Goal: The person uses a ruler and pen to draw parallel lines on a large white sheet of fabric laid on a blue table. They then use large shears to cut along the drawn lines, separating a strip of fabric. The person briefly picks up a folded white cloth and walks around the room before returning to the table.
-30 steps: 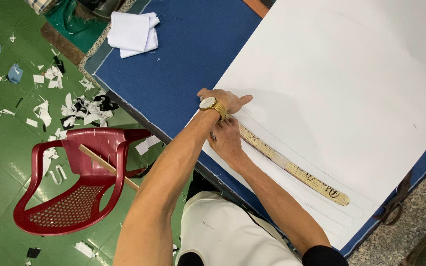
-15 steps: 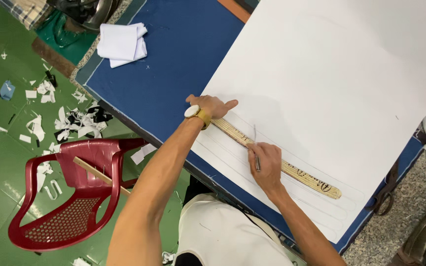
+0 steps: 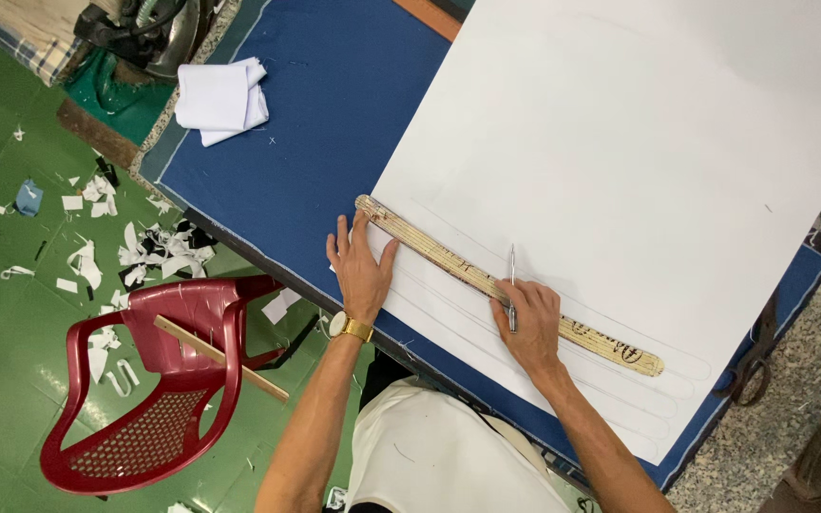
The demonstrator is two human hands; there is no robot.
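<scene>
We look down on the table (image 3: 287,142), covered in blue cloth, and across most of it lies the big white sheet (image 3: 620,161), its near edge hanging close to the table's front. Several long parallel lines already run across the lower part of that sheet, below and just above the ruler, so we judge a good run of ruling done, while the wide upper stretch is bare white with plenty left. On the green floor to the left sits a red plastic chair (image 3: 144,399) with a wooden stick (image 3: 220,358) across it, among scattered cloth scraps (image 3: 159,249). Now the wooden ruler (image 3: 448,269), long and worn, lies diagonally on the sheet's lower part. Our left hand (image 3: 361,269) is spread flat, fingers apart, pressing beside the ruler's left end, thumb touching its edge. Our right hand (image 3: 527,323) is closed around a thin metal marking tool (image 3: 511,285), its tip up against the ruler's far edge near the middle. A folded white cloth (image 3: 222,98) rests at the far left of the table, and dark scissors (image 3: 751,361) lie at the right edge.
</scene>
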